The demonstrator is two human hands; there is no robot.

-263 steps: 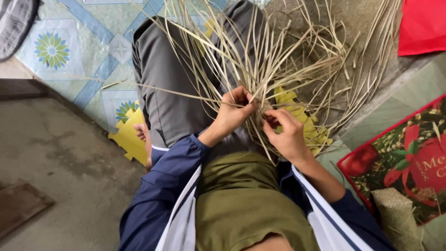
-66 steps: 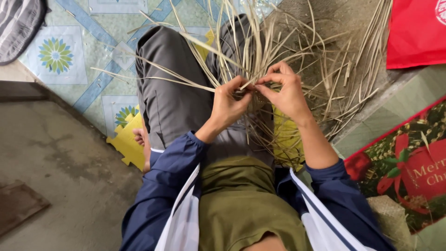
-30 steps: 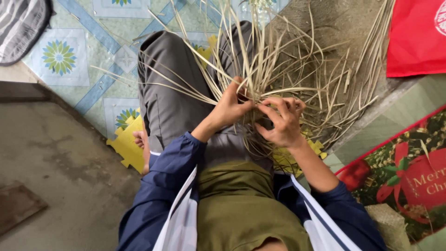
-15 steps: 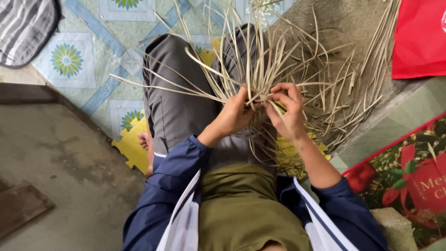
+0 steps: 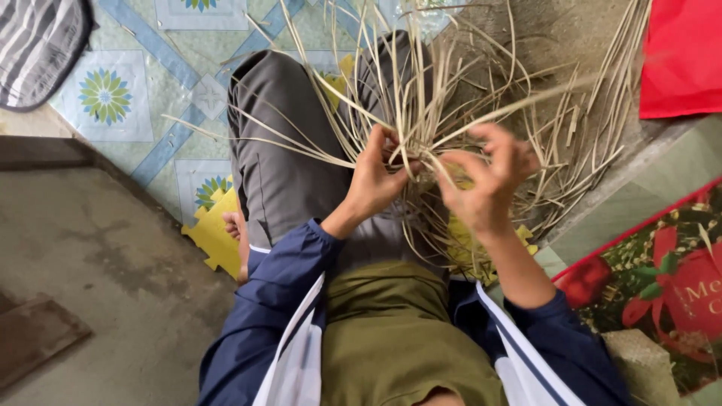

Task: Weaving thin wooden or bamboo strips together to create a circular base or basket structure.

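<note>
Over the lap, the bundle of pale strips [image 5: 421, 143] fans upward; the left hand [image 5: 376, 184] pinches its centre steady while the right hand [image 5: 485, 188], just beside, grips 1 strand.

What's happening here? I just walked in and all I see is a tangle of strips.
A person sits on the floor working a bundle of pale, thin strips over their lap. The left hand pinches the strips where they cross, and the right hand grips others just beside it. Loose ends fan out over the grey trousers and the ground. A yellow foam mat lies under the person, on a patterned floor covering.
</note>
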